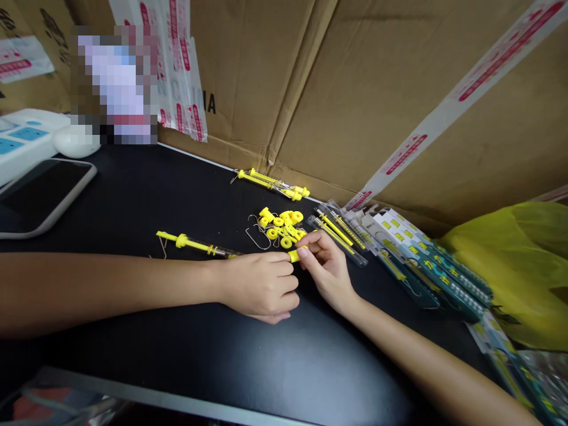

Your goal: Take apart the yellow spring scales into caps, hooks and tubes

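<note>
A person's bare left hand [264,288] closes into a loose fist over a clear tube [217,251] with yellow fittings at a black table [319,361], the forearm stretched almost level from the left, back of the hand up and fingers curled under. The tube slants in from the left, its wire hook [163,245] at the far end, and disappears behind the knuckles.

Meeting it, the right hand [326,269] angles up from the lower right, wrist nearly straight, thumb and bent fingers pinching a yellow piece [294,255] just beside the left fist; whether the piece is joined to the tube cannot be told, as the fist hides the middle.

Just beyond the fingertips lies a pile of small yellow parts [279,225] with bent wires [255,234] next to it. More yellow-and-clear tubes [273,184] rest along the table's back edge, near a cardboard box [248,77]. To the right of the right hand lie clear sleeves [339,234], printed packets [412,248] and a yellow bag [510,272]; a phone [48,189] lies at far left.
</note>
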Demonstrator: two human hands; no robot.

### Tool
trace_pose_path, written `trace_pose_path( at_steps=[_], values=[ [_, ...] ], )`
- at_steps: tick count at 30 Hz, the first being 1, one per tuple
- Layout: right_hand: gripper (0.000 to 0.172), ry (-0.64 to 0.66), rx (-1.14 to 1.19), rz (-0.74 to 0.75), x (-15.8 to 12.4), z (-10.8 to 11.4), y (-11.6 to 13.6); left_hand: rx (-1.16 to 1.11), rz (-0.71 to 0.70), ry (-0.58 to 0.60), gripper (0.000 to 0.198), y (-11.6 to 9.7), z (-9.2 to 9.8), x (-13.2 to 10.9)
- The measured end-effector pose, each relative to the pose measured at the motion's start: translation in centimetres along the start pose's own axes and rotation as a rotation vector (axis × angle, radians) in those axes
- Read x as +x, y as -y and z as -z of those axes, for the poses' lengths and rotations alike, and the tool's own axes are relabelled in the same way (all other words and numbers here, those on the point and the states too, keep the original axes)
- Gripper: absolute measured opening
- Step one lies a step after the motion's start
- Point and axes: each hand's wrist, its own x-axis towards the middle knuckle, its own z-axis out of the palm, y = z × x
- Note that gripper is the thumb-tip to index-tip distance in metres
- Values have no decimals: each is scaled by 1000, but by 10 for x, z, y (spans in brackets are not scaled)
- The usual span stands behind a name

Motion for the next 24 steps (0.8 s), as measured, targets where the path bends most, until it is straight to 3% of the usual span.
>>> trace_pose_path(
  at_steps=[5, 9, 12, 14, 18, 24],
  values=[
    [10, -98, -312, 303, 3, 10, 4, 14, 12, -1, 23, -2, -1, -1],
    [13, 50, -550, 447, 9, 14, 1, 10, 13, 7, 22, -2, -1, -2],
    [10, 76, -583, 373, 12, 14, 2, 3, 13, 8, 22, -1, 0, -3],
    [9, 72, -536, 248, 12, 14, 4, 0, 19, 11, 21, -1, 0, -3],
    [12, 25, -268, -11, 13, 13, 9, -4, 21, 2, 20, -1, 0, -3],
    [20, 43, -15, -163, 14, 9, 8, 7, 12, 1, 20, -2, -1, -2]
  ],
)
